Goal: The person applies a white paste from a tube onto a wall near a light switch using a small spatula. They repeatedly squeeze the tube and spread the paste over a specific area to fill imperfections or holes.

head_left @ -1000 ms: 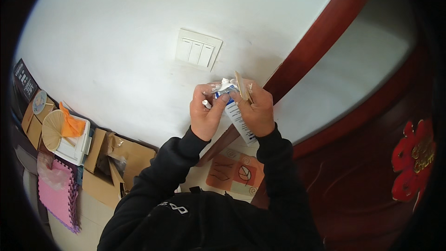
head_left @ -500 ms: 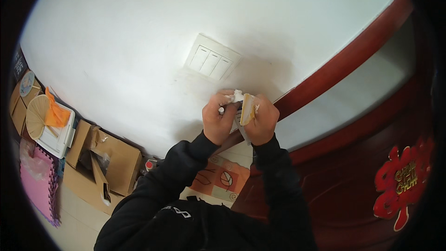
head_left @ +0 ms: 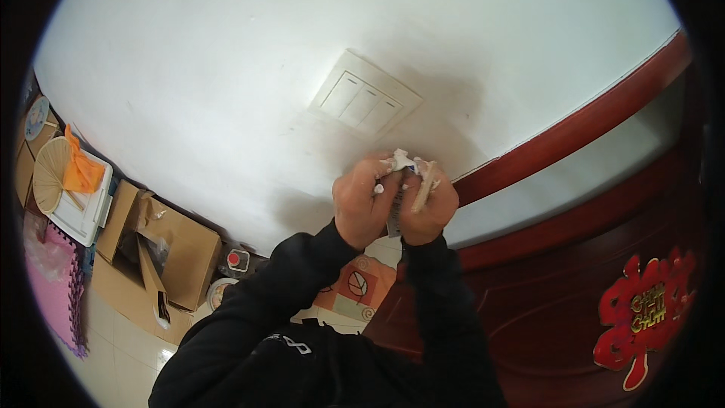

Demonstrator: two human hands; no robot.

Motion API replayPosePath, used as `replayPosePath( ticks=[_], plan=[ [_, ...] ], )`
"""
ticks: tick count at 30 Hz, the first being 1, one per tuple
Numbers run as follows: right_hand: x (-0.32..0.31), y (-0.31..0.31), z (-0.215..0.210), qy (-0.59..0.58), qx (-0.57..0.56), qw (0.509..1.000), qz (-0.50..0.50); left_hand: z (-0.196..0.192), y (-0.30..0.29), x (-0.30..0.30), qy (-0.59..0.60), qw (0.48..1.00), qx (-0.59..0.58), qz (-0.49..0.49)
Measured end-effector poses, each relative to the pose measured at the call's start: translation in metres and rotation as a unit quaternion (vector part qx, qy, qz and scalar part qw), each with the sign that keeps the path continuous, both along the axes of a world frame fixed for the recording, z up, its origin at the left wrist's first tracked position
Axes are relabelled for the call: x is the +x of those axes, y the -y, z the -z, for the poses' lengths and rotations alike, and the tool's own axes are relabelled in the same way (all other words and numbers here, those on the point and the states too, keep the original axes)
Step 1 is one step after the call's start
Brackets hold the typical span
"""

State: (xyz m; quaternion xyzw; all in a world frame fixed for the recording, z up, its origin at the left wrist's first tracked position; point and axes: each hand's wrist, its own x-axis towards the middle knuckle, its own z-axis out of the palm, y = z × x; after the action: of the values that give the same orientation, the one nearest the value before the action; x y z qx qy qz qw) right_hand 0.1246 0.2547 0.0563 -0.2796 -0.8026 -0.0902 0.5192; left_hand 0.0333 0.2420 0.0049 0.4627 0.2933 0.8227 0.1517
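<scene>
Looks like a home, by the entrance. White wall with a three-key light switch [head_left: 366, 103] at 12 o'clock; dark red wooden door [head_left: 574, 287] with a red paper ornament [head_left: 642, 317] at 4 o'clock; cardboard boxes [head_left: 162, 253], a round woven fan [head_left: 51, 174] and a pink foam mat [head_left: 57, 287] on the tiled floor at 8 to 9 o'clock.

The room is bright and evenly lit, and the white wall [head_left: 226, 68] fills the upper frame almost without glare. A soft grey shadow lies on it to the right of the switch plate [head_left: 365, 102] and above the raised hands. The black sleeves at the bottom lose all detail. The lens bends the red door frame [head_left: 574, 136] into a curve, and a black ring closes off the corners. The hands look slightly soft.
</scene>
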Motion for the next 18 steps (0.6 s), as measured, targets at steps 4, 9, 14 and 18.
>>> replayPosePath(
  ticks=[4,9,14,18],
  plan=[
    [0.023,0.007,-0.002,0.018,-0.112,0.994,-0.008,0.000,0.018,-0.018,0.100,0.947,-0.177,0.248],
    [0.032,0.011,-0.008,-0.005,-0.175,0.981,-0.079,-0.006,0.023,-0.036,0.201,0.853,-0.199,0.439],
    [0.043,0.007,-0.015,0.031,-0.186,0.975,-0.113,-0.004,0.013,-0.051,0.176,0.753,-0.221,0.594],
    [0.040,0.009,-0.020,0.041,-0.183,0.977,-0.105,-0.003,0.001,-0.054,0.138,0.722,-0.230,0.638]
  ],
)
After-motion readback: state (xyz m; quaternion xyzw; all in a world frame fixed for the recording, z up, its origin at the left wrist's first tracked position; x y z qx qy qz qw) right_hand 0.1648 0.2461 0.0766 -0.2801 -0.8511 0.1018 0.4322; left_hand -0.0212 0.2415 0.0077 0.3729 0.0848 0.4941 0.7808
